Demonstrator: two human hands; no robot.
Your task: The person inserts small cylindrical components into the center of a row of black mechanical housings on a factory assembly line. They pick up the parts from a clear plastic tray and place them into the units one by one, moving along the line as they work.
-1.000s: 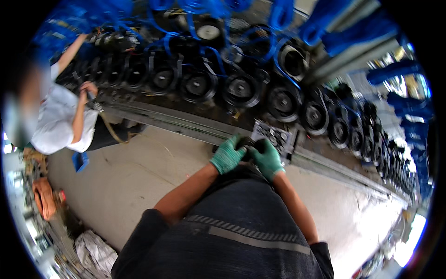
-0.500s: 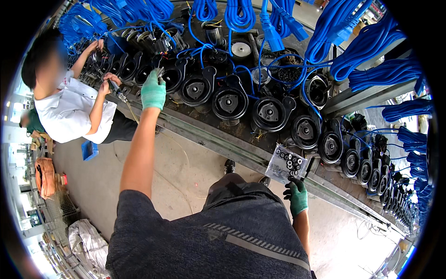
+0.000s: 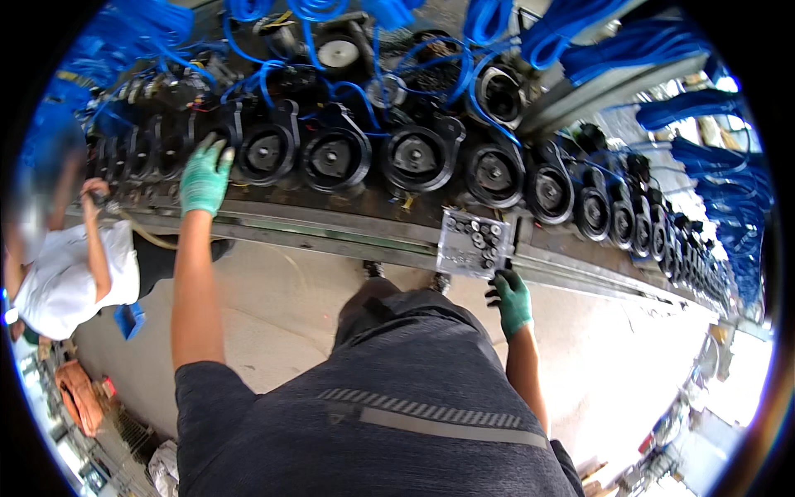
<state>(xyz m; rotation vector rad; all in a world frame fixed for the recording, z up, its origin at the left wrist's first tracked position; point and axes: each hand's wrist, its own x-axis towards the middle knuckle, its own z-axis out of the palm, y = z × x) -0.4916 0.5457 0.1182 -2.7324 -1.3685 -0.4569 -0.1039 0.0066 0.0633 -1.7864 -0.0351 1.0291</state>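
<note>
Black housings (image 3: 418,159) look like smooth, slightly glossy plastic; the tray (image 3: 451,248) is clear, shiny plastic. Knitted green cloth covers the left hand (image 3: 205,176) and right hand (image 3: 511,302). The desk (image 3: 331,241) has a dull, worn metal edge; blue cables (image 3: 490,20) wear smooth plastic sheathing.

Clear tray (image 3: 451,258) of rings (image 3: 478,240) lies near black housings (image 3: 265,153)

You saw glare bleach the floor (image 3: 613,364) at right, blur soften detail, and fisheye edges bend into black.
</note>
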